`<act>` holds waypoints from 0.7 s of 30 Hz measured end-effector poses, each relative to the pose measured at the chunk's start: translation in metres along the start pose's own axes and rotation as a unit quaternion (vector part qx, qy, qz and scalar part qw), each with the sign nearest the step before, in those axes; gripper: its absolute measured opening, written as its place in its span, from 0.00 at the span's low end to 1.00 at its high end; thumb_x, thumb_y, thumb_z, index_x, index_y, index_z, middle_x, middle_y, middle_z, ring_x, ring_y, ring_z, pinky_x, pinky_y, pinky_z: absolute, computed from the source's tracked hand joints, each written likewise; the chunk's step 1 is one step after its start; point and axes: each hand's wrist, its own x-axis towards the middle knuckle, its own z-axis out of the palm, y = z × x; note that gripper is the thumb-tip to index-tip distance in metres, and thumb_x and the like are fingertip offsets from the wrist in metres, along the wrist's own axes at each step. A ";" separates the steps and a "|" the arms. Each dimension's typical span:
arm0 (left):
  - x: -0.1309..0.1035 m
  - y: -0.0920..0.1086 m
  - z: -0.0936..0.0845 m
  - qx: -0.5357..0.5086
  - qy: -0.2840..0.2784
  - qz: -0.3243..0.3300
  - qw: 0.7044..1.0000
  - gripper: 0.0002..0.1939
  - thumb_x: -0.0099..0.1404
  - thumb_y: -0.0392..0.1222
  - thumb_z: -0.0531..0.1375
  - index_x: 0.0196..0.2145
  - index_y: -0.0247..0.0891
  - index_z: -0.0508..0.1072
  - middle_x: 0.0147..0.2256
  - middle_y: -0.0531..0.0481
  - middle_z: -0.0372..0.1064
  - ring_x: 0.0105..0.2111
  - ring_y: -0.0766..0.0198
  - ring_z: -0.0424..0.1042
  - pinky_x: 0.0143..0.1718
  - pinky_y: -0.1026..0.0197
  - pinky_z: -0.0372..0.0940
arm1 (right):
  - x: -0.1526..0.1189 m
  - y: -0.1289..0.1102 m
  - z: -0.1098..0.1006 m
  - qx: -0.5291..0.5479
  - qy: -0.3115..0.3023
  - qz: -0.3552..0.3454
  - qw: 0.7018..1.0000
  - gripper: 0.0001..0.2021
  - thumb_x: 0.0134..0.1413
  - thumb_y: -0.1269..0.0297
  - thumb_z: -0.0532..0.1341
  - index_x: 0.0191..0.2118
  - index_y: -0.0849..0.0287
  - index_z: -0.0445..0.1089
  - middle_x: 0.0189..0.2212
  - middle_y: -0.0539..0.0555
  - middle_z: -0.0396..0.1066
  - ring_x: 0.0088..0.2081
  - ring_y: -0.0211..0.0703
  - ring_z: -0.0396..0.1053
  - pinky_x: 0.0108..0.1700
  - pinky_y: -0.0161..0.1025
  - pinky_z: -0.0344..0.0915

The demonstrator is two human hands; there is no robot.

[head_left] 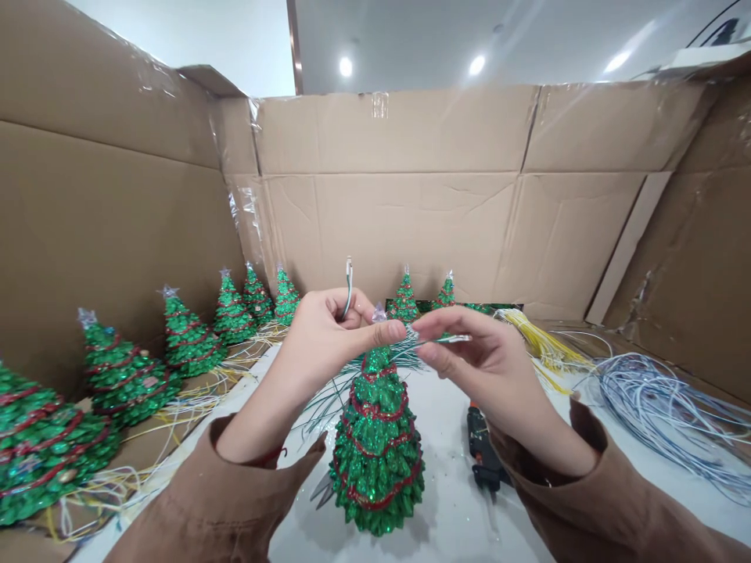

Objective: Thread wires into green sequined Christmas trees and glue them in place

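LEFT HAND (pixel 337 328): grips thin wire (pixel 350 281), tip upward | RIGHT HAND (pixel 484 348): thumb and finger beside a wire end (pixel 454 339) | GREEN TREE (pixel 379 446): upright between forearms | BLACK GLUE GUN (pixel 484 453): on white tabletop (pixel 446 508)

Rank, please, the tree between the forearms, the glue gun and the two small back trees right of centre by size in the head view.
1. Tree between the forearms
2. Glue gun
3. Left back tree; right back tree: partly hidden, size order unsure
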 end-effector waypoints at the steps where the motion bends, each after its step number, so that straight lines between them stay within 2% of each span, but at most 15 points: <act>1: 0.000 0.001 0.000 0.000 0.001 -0.001 1.000 0.20 0.40 0.42 0.71 0.17 0.36 0.61 0.15 0.61 0.44 0.18 0.75 0.45 0.19 0.68 0.42 | 0.000 -0.002 -0.001 0.002 0.023 -0.015 1.000 0.05 0.47 0.64 0.66 0.32 0.56 0.73 0.30 0.50 0.74 0.33 0.37 0.71 0.26 0.31 0.67; 3: -0.001 0.002 0.001 0.001 0.002 -0.007 1.000 0.20 0.39 0.41 0.71 0.17 0.36 0.61 0.15 0.62 0.43 0.17 0.75 0.46 0.19 0.68 0.42 | -0.001 -0.004 -0.002 0.006 0.059 -0.041 0.997 0.02 0.49 0.66 0.65 0.30 0.56 0.72 0.27 0.49 0.73 0.31 0.36 0.71 0.25 0.31 0.66; 5: -0.001 0.004 0.003 -0.002 0.000 -0.010 1.000 0.20 0.39 0.41 0.72 0.17 0.36 0.61 0.15 0.62 0.43 0.17 0.75 0.46 0.19 0.68 0.43 | -0.002 -0.003 0.000 0.001 0.057 -0.052 0.997 0.01 0.49 0.67 0.64 0.29 0.56 0.72 0.26 0.49 0.73 0.29 0.36 0.70 0.25 0.32 0.66; 9: -0.002 0.004 0.002 -0.001 -0.007 0.000 1.000 0.19 0.39 0.42 0.71 0.18 0.36 0.63 0.15 0.62 0.42 0.18 0.74 0.44 0.19 0.67 0.42 | -0.002 0.003 0.007 -0.032 -0.054 -0.019 0.998 0.02 0.49 0.66 0.64 0.29 0.57 0.73 0.27 0.50 0.74 0.29 0.36 0.70 0.27 0.34 0.66; 11: -0.002 0.003 0.000 0.002 -0.005 0.003 1.000 0.18 0.40 0.42 0.71 0.18 0.36 0.63 0.15 0.61 0.44 0.18 0.74 0.45 0.20 0.67 0.42 | -0.002 0.003 0.008 -0.026 -0.075 0.003 0.997 0.03 0.49 0.65 0.64 0.30 0.57 0.73 0.28 0.51 0.74 0.29 0.36 0.70 0.27 0.34 0.66; 14: -0.001 0.001 -0.003 0.000 0.002 0.005 1.000 0.19 0.40 0.44 0.71 0.18 0.36 0.63 0.16 0.60 0.47 0.19 0.73 0.48 0.21 0.67 0.45 | -0.002 -0.001 0.006 -0.005 -0.039 0.005 0.999 0.05 0.48 0.63 0.65 0.32 0.57 0.72 0.27 0.50 0.73 0.26 0.35 0.69 0.26 0.33 0.66; 17: 0.000 0.000 -0.003 0.004 -0.004 0.001 1.000 0.19 0.40 0.45 0.71 0.18 0.36 0.63 0.17 0.59 0.49 0.19 0.73 0.49 0.21 0.66 0.46 | -0.002 -0.005 0.002 -0.002 -0.006 -0.017 1.000 0.05 0.50 0.63 0.64 0.30 0.57 0.72 0.25 0.49 0.72 0.25 0.33 0.67 0.23 0.31 0.64; 21: -0.002 0.002 0.000 0.002 -0.010 -0.003 1.000 0.19 0.40 0.45 0.71 0.18 0.36 0.63 0.16 0.60 0.46 0.18 0.73 0.46 0.20 0.66 0.43 | -0.002 -0.002 0.004 -0.030 -0.026 -0.020 0.999 0.04 0.51 0.64 0.63 0.29 0.58 0.71 0.24 0.48 0.71 0.25 0.33 0.66 0.24 0.32 0.63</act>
